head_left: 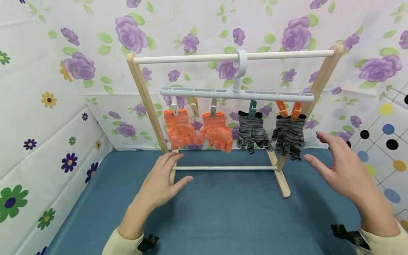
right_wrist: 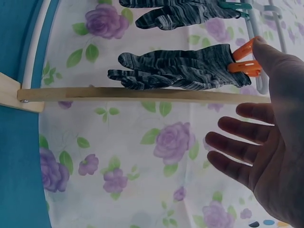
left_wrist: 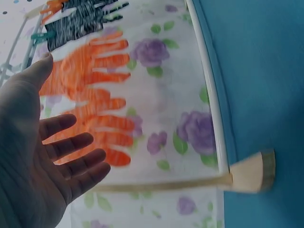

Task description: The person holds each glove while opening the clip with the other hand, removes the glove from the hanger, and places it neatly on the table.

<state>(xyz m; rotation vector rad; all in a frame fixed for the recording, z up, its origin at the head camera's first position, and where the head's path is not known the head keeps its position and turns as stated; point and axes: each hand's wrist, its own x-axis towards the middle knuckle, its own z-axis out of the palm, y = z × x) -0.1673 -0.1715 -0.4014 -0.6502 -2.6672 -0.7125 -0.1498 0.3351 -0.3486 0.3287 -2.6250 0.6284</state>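
Observation:
A light grey hanger (head_left: pixel 204 92) hooks over the top rod of a wooden rack. From it hang two orange gloves (head_left: pixel 181 129) (head_left: pixel 217 131) at left and two black-and-grey gloves (head_left: pixel 253 131) (head_left: pixel 289 136) at right. White and grey clothespins (head_left: pixel 213 107) hold the orange pair. A green clothespin (head_left: pixel 252 109) holds one dark glove, and two orange clothespins (head_left: pixel 295 111) the other. My left hand (head_left: pixel 160 182), fingers spread and holding nothing, is before the rack's left foot. My right hand (head_left: pixel 345 170) is likewise empty, right of the outermost dark glove.
The rack has a white top rod (head_left: pixel 191 58), wooden side posts (head_left: pixel 146 99) and a lower rod (head_left: pixel 223 168) near the blue tabletop (head_left: pixel 223 212). A beige clothespin (head_left: pixel 195 107) hangs between the orange gloves. Flowered sheets (head_left: pixel 204 21) stand behind and at the left.

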